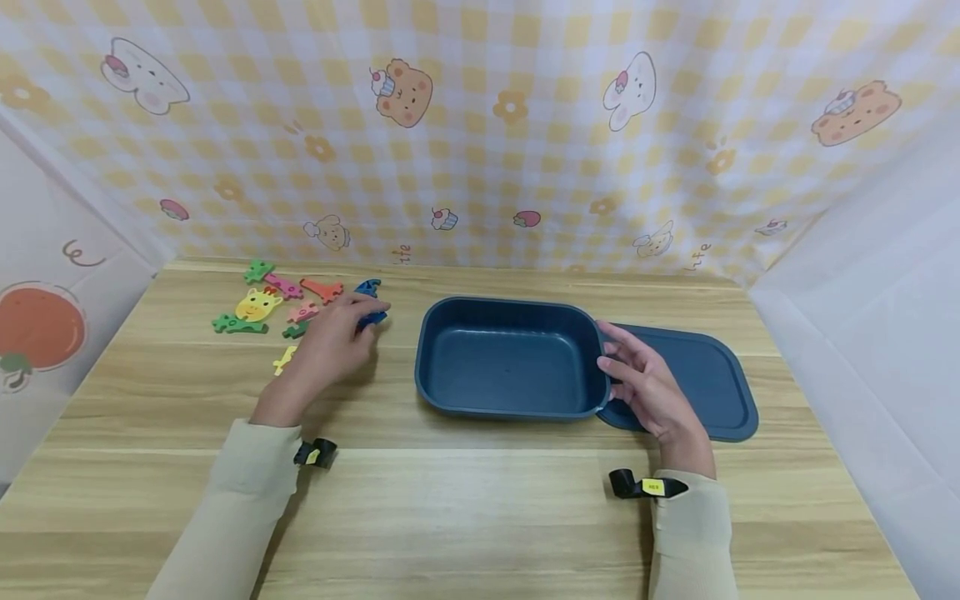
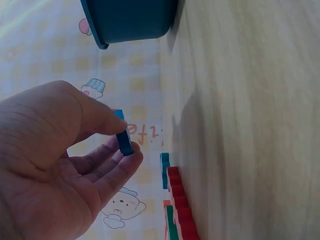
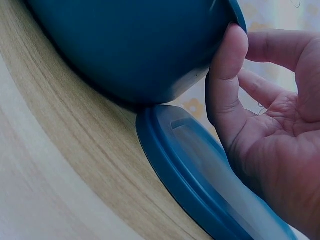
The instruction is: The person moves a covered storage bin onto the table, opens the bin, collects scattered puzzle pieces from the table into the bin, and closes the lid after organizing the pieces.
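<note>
Your left hand (image 1: 335,335) pinches a blue piece (image 2: 124,142) near the table's (image 1: 450,525) far edge; your right hand (image 1: 651,385) touches the box (image 1: 510,368) rim – likely steadying it – whether clamped, I can't tell.

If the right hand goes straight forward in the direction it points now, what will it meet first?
Most likely the blue container: the right hand is right at its end beside the lid, though exact contact is hard to judge.

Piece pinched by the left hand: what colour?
The piece is blue, clearest in the left wrist view.
</note>
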{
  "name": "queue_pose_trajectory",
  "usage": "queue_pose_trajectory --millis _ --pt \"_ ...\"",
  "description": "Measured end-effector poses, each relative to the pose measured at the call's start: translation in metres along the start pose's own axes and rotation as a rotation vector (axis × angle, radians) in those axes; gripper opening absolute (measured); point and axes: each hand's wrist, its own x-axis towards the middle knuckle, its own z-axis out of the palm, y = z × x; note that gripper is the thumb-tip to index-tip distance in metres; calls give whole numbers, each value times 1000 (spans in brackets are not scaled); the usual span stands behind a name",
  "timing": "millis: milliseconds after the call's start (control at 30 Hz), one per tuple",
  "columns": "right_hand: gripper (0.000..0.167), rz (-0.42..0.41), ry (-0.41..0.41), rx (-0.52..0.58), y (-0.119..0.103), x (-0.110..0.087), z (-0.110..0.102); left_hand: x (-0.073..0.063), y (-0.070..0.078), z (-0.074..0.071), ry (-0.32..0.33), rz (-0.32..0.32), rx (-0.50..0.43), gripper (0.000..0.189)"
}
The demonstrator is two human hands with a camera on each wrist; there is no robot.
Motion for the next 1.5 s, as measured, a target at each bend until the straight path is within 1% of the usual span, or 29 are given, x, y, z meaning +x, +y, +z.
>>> queue_pose_trajectory --millis 133,300,633,800,933,1033,1133,1267,1367,1500 --pt "63 -1 1 0 0 -1 -1 -1 6 0 -3 7 -8 39" --pt "63 5 0 -6 0 0 -1 -2 15 0 4 49 -24 38" --pt "63 23 9 -3 0 0 0 -2 39 12 1 114 -89 34" --pt "65 16 10 -3 -1 0 1 -3 51 16 38 180 -110 33" --pt "65 21 12 -8 -1 0 0 -4 59 22 73 261 -135 33" --pt "65 24 14 -15 -1 -1 0 -4 66 26 81 318 -121 33" --pt "65 25 18 -22 -1 0 0 -7 73 29 64 339 -103 33" --pt "65 25 14 -20 0 0 0 -9 79 34 13 355 -98 32" --pt "64 24 15 -18 0 0 0 -9 80 38 -15 360 -106 30" --pt "64 19 11 -15 0 0 0 -10 80 40 -37 348 -113 31"
